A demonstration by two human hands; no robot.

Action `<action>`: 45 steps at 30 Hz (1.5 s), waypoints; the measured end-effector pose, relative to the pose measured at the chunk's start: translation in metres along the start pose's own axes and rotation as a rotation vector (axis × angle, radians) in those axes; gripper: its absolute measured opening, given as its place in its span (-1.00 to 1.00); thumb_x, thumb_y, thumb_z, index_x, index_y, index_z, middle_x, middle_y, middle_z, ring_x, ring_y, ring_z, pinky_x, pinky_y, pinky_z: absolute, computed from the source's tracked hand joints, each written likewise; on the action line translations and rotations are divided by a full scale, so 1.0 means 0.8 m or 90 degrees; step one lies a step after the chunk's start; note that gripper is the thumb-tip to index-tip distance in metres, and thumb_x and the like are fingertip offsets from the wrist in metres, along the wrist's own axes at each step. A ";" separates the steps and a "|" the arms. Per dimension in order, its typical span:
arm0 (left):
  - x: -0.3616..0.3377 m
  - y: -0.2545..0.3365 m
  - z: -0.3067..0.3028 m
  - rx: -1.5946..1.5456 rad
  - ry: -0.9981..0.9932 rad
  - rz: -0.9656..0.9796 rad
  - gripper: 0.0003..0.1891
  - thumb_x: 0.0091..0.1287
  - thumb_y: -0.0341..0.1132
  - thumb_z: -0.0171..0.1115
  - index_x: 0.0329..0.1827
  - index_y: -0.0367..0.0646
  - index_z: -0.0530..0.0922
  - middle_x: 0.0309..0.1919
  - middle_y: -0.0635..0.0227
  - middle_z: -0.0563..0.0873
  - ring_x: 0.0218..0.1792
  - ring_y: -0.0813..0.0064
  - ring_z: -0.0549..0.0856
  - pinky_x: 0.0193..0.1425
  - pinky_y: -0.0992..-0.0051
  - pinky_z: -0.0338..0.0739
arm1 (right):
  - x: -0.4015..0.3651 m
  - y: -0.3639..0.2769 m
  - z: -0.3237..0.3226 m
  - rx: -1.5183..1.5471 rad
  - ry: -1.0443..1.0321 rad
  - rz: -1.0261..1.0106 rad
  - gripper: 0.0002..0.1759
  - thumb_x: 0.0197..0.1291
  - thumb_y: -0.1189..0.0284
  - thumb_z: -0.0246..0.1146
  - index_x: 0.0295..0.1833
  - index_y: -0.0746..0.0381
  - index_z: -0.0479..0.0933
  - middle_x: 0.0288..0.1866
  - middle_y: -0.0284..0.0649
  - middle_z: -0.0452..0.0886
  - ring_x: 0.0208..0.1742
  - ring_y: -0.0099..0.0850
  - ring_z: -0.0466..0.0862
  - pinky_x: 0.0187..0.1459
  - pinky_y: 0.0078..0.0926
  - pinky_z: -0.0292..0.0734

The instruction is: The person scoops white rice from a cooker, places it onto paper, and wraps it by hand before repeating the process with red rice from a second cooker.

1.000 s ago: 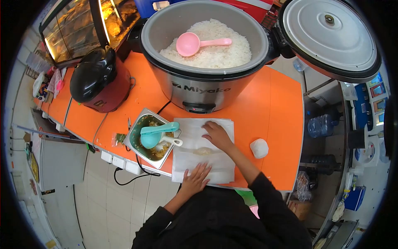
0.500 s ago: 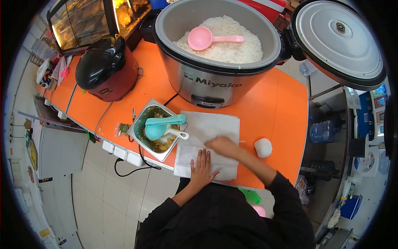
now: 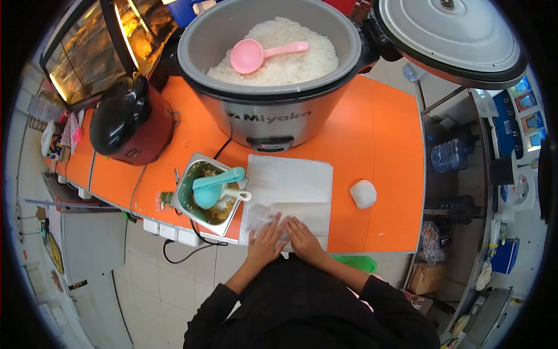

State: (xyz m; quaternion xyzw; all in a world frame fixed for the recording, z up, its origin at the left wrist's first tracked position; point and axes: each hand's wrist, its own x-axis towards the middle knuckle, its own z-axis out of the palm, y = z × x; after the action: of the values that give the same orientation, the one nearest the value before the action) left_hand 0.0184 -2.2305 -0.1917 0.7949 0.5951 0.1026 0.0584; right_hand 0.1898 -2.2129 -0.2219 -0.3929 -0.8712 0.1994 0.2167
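My left hand [image 3: 265,241] lies on the near left part of a stack of white paper sheets [image 3: 290,180], fingers stretched out. Beside it, my right hand [image 3: 305,241] rests flat near the paper's front edge, its fingertips close to the left hand's. Neither hand holds anything. Across the near part of the top sheet runs a crease or folded edge. Left of the paper stands a metal pan [image 3: 192,210] with food in it. A turquoise scoop [image 3: 208,196] and a white-handled spoon [image 3: 243,195] lie in that pan.
A large rice cooker [image 3: 267,119] stands open behind the paper, with a pink ladle [image 3: 247,56] on the rice [image 3: 290,35]. Its lid [image 3: 450,29] tilts right. A smaller dark red cooker [image 3: 136,128] sits left. A white rounded bundle [image 3: 363,194] lies on the orange table [image 3: 395,151].
My right hand has moved down from the middle of the paper to its front edge and flattened out beside my left. The camera view has shifted slightly.
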 end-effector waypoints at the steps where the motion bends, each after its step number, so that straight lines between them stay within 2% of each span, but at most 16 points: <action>1: -0.015 -0.008 0.015 0.004 0.003 0.010 -0.31 0.15 0.08 0.08 0.37 0.16 0.17 0.38 0.52 0.21 0.11 0.65 0.43 0.13 0.15 0.05 | -0.002 0.003 -0.003 -0.018 0.039 0.007 -0.41 0.03 0.55 0.16 0.23 0.42 0.23 0.26 0.17 0.24 0.27 -0.03 0.32 0.22 -0.25 0.29; 7: -0.018 -0.024 0.016 0.051 0.090 -0.194 -0.39 0.03 -0.08 0.30 0.23 0.21 0.40 0.10 0.53 0.47 -0.03 0.56 0.49 -0.05 0.19 0.14 | -0.014 0.010 -0.019 -0.034 0.083 0.117 -0.46 -0.07 0.51 0.27 0.12 0.32 0.37 0.02 -0.05 0.45 0.02 -0.19 0.49 -0.04 -0.33 0.43; 12: -0.021 -0.059 0.025 -0.005 0.136 -0.121 -0.64 -0.05 -0.14 0.37 -0.11 0.22 0.64 -0.28 0.58 0.61 -0.18 0.52 0.52 -0.15 0.22 0.25 | -0.008 0.021 -0.024 -0.050 0.059 0.121 -0.62 -0.08 0.47 0.28 -0.07 0.25 0.45 -0.22 -0.19 0.60 -0.15 -0.28 0.58 -0.16 -0.33 0.44; 16: 0.022 -0.087 0.008 -0.248 -0.021 -0.071 -0.78 -0.03 -0.19 0.36 -0.27 0.13 0.69 -0.45 0.45 0.67 -0.31 0.42 0.56 -0.22 0.33 0.41 | 0.019 0.024 -0.043 0.009 0.018 0.206 -0.64 -0.07 0.46 0.28 -0.10 0.27 0.41 -0.30 -0.17 0.61 -0.20 -0.29 0.60 -0.19 -0.35 0.44; 17: 0.031 -0.089 0.002 -0.328 -0.076 -0.091 -0.81 -0.02 -0.20 0.35 -0.29 0.12 0.69 -0.46 0.39 0.68 -0.34 0.38 0.59 -0.23 0.36 0.44 | 0.030 0.018 -0.043 0.081 -0.003 0.386 -0.64 -0.07 0.45 0.27 -0.11 0.28 0.39 -0.31 -0.14 0.61 -0.19 -0.28 0.59 -0.20 -0.36 0.43; 18: 0.040 -0.082 -0.010 -0.409 -0.206 -0.239 -0.76 0.01 -0.24 0.32 -0.26 -0.08 0.65 -0.46 0.37 0.69 -0.32 0.34 0.67 -0.21 0.29 0.42 | 0.045 0.013 -0.047 0.151 -0.025 0.561 -0.64 -0.07 0.45 0.27 -0.12 0.29 0.37 -0.32 -0.11 0.60 -0.19 -0.26 0.59 -0.21 -0.37 0.42; 23: 0.075 -0.024 -0.033 -0.141 -0.168 -0.455 -0.85 0.10 -0.37 0.17 -0.26 -0.12 0.56 -0.42 0.33 0.68 -0.29 0.22 0.65 -0.13 0.30 0.41 | 0.083 -0.004 -0.055 -0.150 0.014 0.465 -0.59 -0.15 0.46 0.30 -0.15 0.32 0.36 -0.36 -0.11 0.59 -0.26 -0.14 0.60 -0.29 -0.30 0.46; 25: 0.087 -0.026 -0.005 0.146 0.217 -0.177 -0.87 0.07 -0.36 0.15 -0.32 -0.10 0.56 -0.43 0.34 0.66 -0.28 0.24 0.66 -0.14 0.29 0.42 | 0.085 0.009 -0.042 -0.275 0.076 0.327 -0.59 -0.18 0.46 0.31 -0.17 0.33 0.37 -0.39 -0.12 0.58 -0.29 -0.09 0.60 -0.30 -0.25 0.47; 26: 0.097 -0.033 0.007 0.145 0.217 -0.176 -0.87 0.07 -0.36 0.15 -0.32 -0.10 0.56 -0.43 0.34 0.66 -0.28 0.24 0.66 -0.14 0.29 0.42 | 0.093 0.025 -0.034 -0.291 0.018 0.222 -0.64 -0.16 0.44 0.30 -0.19 0.29 0.41 -0.38 -0.15 0.57 -0.30 -0.14 0.61 -0.32 -0.23 0.49; 28: 0.120 -0.051 0.021 -0.031 -0.020 0.061 -0.63 -0.13 -0.48 0.21 -0.16 -0.08 0.55 -0.33 0.29 0.68 -0.23 0.25 0.66 -0.22 0.22 0.46 | 0.114 0.047 -0.040 -0.306 -0.041 0.117 -0.69 -0.13 0.43 0.30 -0.21 0.26 0.45 -0.37 -0.17 0.55 -0.31 -0.18 0.61 -0.34 -0.20 0.50; 30: 0.151 -0.065 0.002 -0.109 -0.150 0.100 -0.66 -0.09 -0.51 0.17 -0.17 -0.08 0.55 -0.34 0.27 0.67 -0.27 0.22 0.66 -0.23 0.23 0.48 | 0.135 0.065 -0.050 -0.160 -0.446 0.189 -0.87 -0.07 0.48 0.18 -0.32 0.22 0.49 -0.37 -0.19 0.53 -0.25 -0.25 0.59 -0.33 -0.26 0.53; 31: 0.159 -0.066 -0.012 -0.188 -0.281 0.135 -0.68 -0.06 -0.54 0.13 -0.18 -0.08 0.56 -0.35 0.24 0.67 -0.31 0.18 0.66 -0.24 0.24 0.49 | 0.131 0.062 -0.053 -0.160 -0.445 0.189 -0.87 -0.07 0.48 0.18 -0.32 0.22 0.49 -0.37 -0.19 0.53 -0.25 -0.25 0.59 -0.33 -0.26 0.53; 33: 0.157 -0.064 -0.015 -0.258 -0.282 0.107 -0.61 -0.04 -0.56 0.09 -0.09 -0.11 0.56 -0.41 0.13 0.66 -0.37 0.10 0.64 -0.26 0.25 0.52 | 0.116 0.051 -0.056 -0.165 -0.166 0.269 -0.87 -0.10 0.51 0.24 -0.35 0.26 0.52 -0.30 -0.15 0.57 -0.23 -0.20 0.59 -0.24 -0.31 0.51; 36: 0.121 -0.031 -0.004 -0.322 -0.073 -0.227 -0.45 0.06 -0.59 0.00 0.20 -0.11 0.40 -0.24 0.06 0.65 -0.24 0.02 0.64 -0.16 0.21 0.53 | 0.086 0.042 -0.039 -0.118 0.017 0.321 -0.85 -0.04 0.55 0.21 -0.28 0.28 0.56 -0.28 -0.13 0.59 -0.25 -0.17 0.60 -0.23 -0.33 0.53; 39: 0.091 -0.020 0.040 -0.377 0.102 -0.241 -0.41 0.03 -0.66 -0.05 0.22 -0.16 0.37 -0.09 0.01 0.61 -0.12 0.10 0.63 -0.06 0.27 0.53 | 0.066 0.037 -0.004 -0.054 0.267 0.293 -0.71 0.02 0.59 0.16 -0.08 0.28 0.55 -0.22 -0.12 0.59 -0.21 -0.18 0.59 -0.16 -0.35 0.52; 45: 0.068 -0.036 0.050 -0.299 0.053 -0.074 -0.30 0.08 -0.63 -0.08 0.37 -0.35 -0.01 0.30 -0.09 0.20 0.27 0.05 0.31 0.32 0.17 0.18 | 0.055 0.007 0.014 -0.059 0.118 0.357 -0.39 0.11 0.50 0.09 0.31 0.37 0.15 0.30 0.05 0.19 0.29 -0.08 0.26 0.21 -0.30 0.24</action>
State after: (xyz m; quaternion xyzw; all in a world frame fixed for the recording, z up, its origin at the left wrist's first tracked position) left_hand 0.0154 -2.1685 -0.2317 0.7190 0.6015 0.2671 0.2233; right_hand 0.1609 -2.1780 -0.2244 -0.6443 -0.7133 0.1745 0.2135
